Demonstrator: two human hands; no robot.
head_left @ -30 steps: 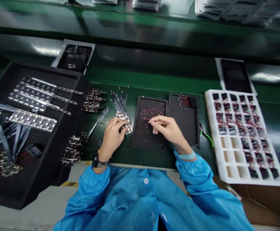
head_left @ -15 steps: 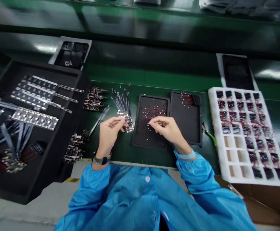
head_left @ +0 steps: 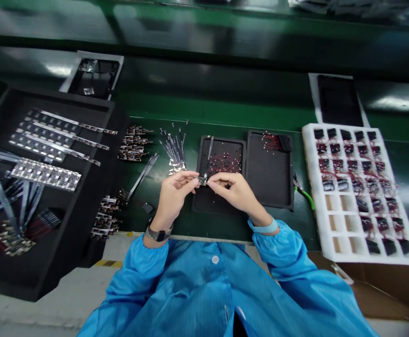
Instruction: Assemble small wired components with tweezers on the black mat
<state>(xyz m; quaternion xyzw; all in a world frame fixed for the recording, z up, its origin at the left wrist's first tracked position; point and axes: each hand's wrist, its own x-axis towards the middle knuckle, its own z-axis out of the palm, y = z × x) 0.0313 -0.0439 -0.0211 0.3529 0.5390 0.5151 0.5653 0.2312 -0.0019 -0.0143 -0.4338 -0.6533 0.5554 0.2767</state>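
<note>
My left hand (head_left: 174, 191) is closed, pinching a small circuit board (head_left: 201, 180) by its left end over the near part of a black tray (head_left: 204, 204). A thin flat cable (head_left: 210, 152) runs up from that board. My right hand (head_left: 237, 193) is also closed, its thumb and fingertip pressed together at the board's right edge; what lies between them is too small to make out. Behind the fingers, a heap of small red-wired parts (head_left: 225, 162) lies in the tray. More boards with flat cables (head_left: 176, 161) fan out left of it.
A second black tray (head_left: 271, 182) adjoins on the right, holding red wires. Beyond it lie green-handled cutters (head_left: 304, 196) and a white foam tray (head_left: 334, 255) of black wired parts. Stacked boards (head_left: 134, 142) and a large black bin (head_left: 55, 243) stand left.
My left hand has moved right, bringing a board with its cable away from the fanned pile. My right hand has left the red-wired heap and met the board.
</note>
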